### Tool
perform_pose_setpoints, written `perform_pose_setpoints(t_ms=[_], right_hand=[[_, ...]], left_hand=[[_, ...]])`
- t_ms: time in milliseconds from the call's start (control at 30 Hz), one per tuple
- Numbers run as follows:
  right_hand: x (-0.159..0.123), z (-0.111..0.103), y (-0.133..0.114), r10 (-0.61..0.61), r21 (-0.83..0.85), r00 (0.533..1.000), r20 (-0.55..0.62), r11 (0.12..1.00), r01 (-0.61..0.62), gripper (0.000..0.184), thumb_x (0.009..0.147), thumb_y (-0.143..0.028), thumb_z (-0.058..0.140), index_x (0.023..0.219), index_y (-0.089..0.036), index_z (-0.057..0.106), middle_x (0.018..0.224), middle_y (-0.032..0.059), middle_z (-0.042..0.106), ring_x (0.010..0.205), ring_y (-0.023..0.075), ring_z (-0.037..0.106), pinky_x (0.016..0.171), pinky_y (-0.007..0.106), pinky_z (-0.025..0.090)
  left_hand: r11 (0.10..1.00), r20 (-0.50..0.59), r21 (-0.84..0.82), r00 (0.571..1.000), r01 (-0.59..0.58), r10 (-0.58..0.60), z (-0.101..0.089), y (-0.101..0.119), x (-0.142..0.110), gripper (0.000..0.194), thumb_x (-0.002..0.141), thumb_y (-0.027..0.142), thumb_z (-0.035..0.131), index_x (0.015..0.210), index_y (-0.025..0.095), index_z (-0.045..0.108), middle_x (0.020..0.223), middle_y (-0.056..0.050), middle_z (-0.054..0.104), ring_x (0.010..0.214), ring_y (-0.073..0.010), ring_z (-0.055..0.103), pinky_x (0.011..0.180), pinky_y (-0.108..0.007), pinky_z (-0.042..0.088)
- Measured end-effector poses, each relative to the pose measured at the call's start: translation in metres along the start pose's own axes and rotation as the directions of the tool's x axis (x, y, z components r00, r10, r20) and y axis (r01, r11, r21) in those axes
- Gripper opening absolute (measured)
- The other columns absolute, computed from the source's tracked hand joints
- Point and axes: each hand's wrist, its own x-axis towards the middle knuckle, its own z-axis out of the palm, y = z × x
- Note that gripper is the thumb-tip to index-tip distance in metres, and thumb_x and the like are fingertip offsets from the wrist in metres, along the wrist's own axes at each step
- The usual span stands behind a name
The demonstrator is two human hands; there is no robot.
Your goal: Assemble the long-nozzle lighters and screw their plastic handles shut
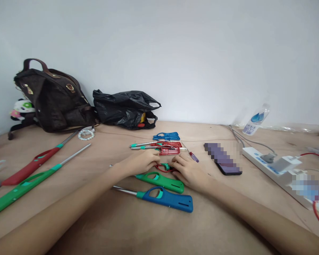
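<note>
Both hands are meeting at the centre of the frame over a small red lighter part (164,168) with a green trigger. The left hand (140,162) is curling its grip loosely around the part's left end, and the right hand (188,170) is pinching its right end, fingers bent and nearly closed; how firmly either is holding it, I cannot tell. As I judge it, the work is going best with both wrists resting on the tabletop (138,230) and the part kept low, so small pieces are not springing away.

Just above the hands an opened red lighter shell (170,150) is lying, with a blue shell half (166,136) beyond it. Below them a green lighter (161,181) and a blue lighter (166,199) are lying side by side. At the right a small screwdriver (193,156), a phone (223,159) and a power strip (276,170) are sitting. The bottle (255,120) at upper right is carrying a blue drop logo; its writing is too small to read.
</note>
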Motion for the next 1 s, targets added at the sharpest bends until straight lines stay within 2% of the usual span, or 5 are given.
perform_pose_setpoints(t_ms=[167,367,667,833,1000], right_hand=[[0.001,0.003,-0.004,0.020,-0.030,1.000,-0.021,0.999,-0.021,0.021,0.091,-0.016,0.050,0.106,-0.016,0.064,0.100,0.0111,0.058,0.097,0.0259,0.052,0.083,0.043,0.049],[0.002,-0.002,-0.005,0.045,0.029,0.999,0.012,0.999,-0.046,0.021,0.090,-0.016,0.051,0.106,-0.016,0.065,0.100,0.0104,0.058,0.097,0.0245,0.052,0.083,0.042,0.049],[0.009,-0.009,0.014,0.184,0.339,0.983,0.020,0.923,-0.180,0.024,0.089,-0.012,0.050,0.108,-0.021,0.063,0.109,0.0076,0.059,0.104,0.0210,0.054,0.088,0.037,0.047],[0.024,-0.003,0.043,0.221,0.127,0.969,-0.112,0.970,-0.207,0.024,0.083,-0.004,0.048,0.099,-0.017,0.062,0.102,0.0099,0.059,0.097,0.0232,0.053,0.085,0.039,0.046],[0.038,0.000,0.056,0.192,-0.051,0.977,-0.088,0.979,-0.197,0.018,0.081,-0.006,0.053,0.095,-0.016,0.059,0.097,0.0093,0.060,0.092,0.0238,0.051,0.082,0.038,0.045]], left_hand=[[0.984,0.050,0.152,0.995,-0.091,0.084,-0.003,0.007,0.000,0.016,0.086,0.008,0.055,0.085,0.017,0.068,0.090,-0.004,0.062,0.079,-0.0169,0.059,0.066,-0.024,0.044],[0.977,0.097,0.195,0.993,-0.084,0.066,-0.006,0.011,0.000,0.014,0.087,0.010,0.056,0.088,0.018,0.068,0.092,-0.005,0.062,0.081,-0.0176,0.059,0.066,-0.025,0.044],[0.967,0.094,0.225,0.991,-0.119,0.100,-0.005,0.009,0.000,0.013,0.086,0.012,0.056,0.091,0.016,0.068,0.094,-0.007,0.062,0.085,-0.0196,0.059,0.067,-0.026,0.043],[0.955,0.104,0.257,0.987,-0.144,0.121,-0.006,0.010,0.001,0.017,0.089,0.011,0.052,0.088,0.015,0.068,0.093,-0.007,0.062,0.084,-0.0197,0.057,0.066,-0.027,0.042],[0.971,0.107,0.213,0.990,-0.113,0.091,-0.009,0.009,0.001,0.021,0.090,0.011,0.051,0.087,0.016,0.070,0.090,-0.006,0.062,0.084,-0.0196,0.057,0.068,-0.028,0.041]])
